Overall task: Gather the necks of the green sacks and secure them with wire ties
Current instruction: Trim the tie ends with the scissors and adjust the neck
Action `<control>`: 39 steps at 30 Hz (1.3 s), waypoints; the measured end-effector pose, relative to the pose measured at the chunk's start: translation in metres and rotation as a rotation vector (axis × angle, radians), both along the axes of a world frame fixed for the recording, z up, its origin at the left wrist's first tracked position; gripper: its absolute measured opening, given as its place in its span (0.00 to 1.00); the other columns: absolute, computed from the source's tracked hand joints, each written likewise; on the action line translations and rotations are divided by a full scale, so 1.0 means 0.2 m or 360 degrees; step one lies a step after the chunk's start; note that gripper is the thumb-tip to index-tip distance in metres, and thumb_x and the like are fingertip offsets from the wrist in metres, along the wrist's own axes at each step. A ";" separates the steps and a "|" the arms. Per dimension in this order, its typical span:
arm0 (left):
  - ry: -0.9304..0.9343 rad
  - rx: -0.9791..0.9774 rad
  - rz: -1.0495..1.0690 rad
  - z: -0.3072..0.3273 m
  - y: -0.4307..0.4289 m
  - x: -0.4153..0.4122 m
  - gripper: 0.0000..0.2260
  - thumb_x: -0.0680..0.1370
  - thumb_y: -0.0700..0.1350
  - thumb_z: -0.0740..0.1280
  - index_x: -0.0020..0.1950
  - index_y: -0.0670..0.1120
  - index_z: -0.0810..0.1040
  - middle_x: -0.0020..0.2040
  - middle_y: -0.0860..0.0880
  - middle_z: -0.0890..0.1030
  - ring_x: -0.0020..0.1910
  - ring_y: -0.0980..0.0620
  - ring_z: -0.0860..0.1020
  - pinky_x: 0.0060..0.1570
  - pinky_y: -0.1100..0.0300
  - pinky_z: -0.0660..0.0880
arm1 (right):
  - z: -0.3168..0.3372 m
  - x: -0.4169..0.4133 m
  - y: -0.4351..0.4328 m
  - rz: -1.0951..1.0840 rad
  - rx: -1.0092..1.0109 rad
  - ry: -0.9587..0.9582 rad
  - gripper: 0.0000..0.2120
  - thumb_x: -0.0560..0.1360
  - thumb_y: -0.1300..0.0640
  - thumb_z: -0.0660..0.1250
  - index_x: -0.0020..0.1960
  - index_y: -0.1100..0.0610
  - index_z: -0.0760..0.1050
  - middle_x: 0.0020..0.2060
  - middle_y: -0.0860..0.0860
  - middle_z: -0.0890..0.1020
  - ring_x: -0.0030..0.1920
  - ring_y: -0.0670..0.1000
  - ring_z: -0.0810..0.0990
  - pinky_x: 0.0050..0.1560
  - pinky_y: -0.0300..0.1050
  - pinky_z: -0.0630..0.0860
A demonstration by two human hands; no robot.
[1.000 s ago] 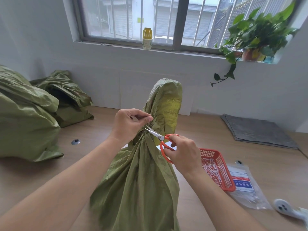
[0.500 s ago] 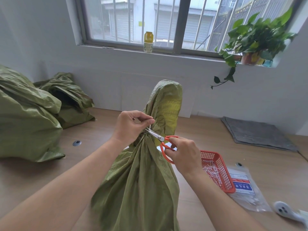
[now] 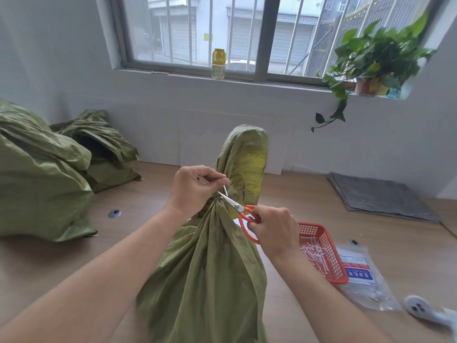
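Wood-brown floor spreads out under a barred window, and a tall green sack stands in the middle of it. Its neck is bunched tight with a white wire tie around it, so this sack looks closed.

The left hand pinches the loose end of the tie between thumb and finger and pulls it up straight. That makes the end stiff and holds it away from the cloth. The right hand grips the orange handles of the scissors, and the blade tips reach the tie just above the neck. I judge the spare end is about to be snipped off.

At 4 o'clock a red basket sits near the sack with white ties in it, handy for the next grab. Just past it lies a clear packet with a blue and white label. Its writing is too blurry to read from where I stand.

At 9 o'clock two more green sacks slump on the floor. The far one gapes open, so it needs a tie. At 12 o'clock a yellow bottle stands on the sill, and its label is too small to read.
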State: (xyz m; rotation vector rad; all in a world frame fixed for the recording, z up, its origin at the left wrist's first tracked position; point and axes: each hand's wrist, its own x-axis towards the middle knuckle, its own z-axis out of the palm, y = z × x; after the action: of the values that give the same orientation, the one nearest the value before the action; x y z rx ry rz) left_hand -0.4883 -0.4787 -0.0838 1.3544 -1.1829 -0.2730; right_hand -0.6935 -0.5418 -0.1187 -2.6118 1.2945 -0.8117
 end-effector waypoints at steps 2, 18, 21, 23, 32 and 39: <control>0.0022 -0.0032 0.0047 0.01 0.00 -0.01 0.05 0.70 0.44 0.82 0.44 0.49 0.89 0.40 0.51 0.88 0.41 0.45 0.85 0.50 0.42 0.83 | 0.00 -0.01 0.01 -0.0039 0.0042 -0.0022 0.04 0.75 0.53 0.75 0.45 0.53 0.85 0.36 0.49 0.85 0.36 0.52 0.83 0.40 0.50 0.83; 0.0129 0.0150 0.0037 0.00 -0.14 -0.44 0.04 0.74 0.42 0.79 0.47 0.46 0.89 0.40 0.51 0.88 0.40 0.55 0.85 0.45 0.64 0.80 | -0.16 -0.40 -0.06 -0.0321 0.0940 -0.0858 0.03 0.76 0.59 0.72 0.47 0.51 0.81 0.38 0.44 0.84 0.40 0.45 0.83 0.42 0.41 0.79; 0.0250 0.0251 0.0017 -0.05 -0.20 -0.59 0.02 0.75 0.40 0.78 0.47 0.46 0.89 0.41 0.48 0.88 0.41 0.54 0.85 0.45 0.64 0.81 | -0.23 -0.53 -0.07 -0.0364 0.1003 -0.0884 0.03 0.77 0.59 0.72 0.48 0.51 0.80 0.38 0.43 0.83 0.40 0.40 0.80 0.44 0.39 0.78; 0.0272 0.0340 0.0001 -0.10 -0.24 -0.68 0.02 0.75 0.40 0.78 0.46 0.47 0.89 0.42 0.45 0.88 0.41 0.51 0.84 0.45 0.60 0.82 | -0.27 -0.64 -0.08 -0.0395 0.1018 -0.0886 0.03 0.76 0.58 0.73 0.47 0.50 0.81 0.39 0.42 0.83 0.40 0.40 0.80 0.43 0.37 0.78; 0.0407 0.0683 0.0105 -0.33 -0.43 -1.10 0.03 0.74 0.40 0.79 0.46 0.44 0.88 0.37 0.48 0.85 0.30 0.62 0.79 0.36 0.67 0.74 | -0.53 -1.12 -0.17 -0.0630 0.1086 -0.0886 0.04 0.71 0.53 0.79 0.41 0.50 0.85 0.34 0.43 0.85 0.37 0.42 0.82 0.35 0.34 0.72; 0.0584 0.0924 0.0167 -0.58 -0.65 -1.28 0.04 0.72 0.42 0.80 0.43 0.47 0.88 0.40 0.46 0.88 0.38 0.50 0.83 0.50 0.53 0.82 | -0.77 -1.32 -0.26 -0.0873 0.1160 -0.0814 0.08 0.68 0.52 0.81 0.37 0.54 0.84 0.31 0.45 0.84 0.37 0.47 0.84 0.41 0.44 0.78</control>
State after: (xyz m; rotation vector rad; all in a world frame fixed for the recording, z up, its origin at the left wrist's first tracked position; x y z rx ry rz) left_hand -0.7434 -0.6085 -0.2007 1.7649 -0.7425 -0.7984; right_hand -0.9580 -0.5937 -0.2719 -1.3993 1.7197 -0.7875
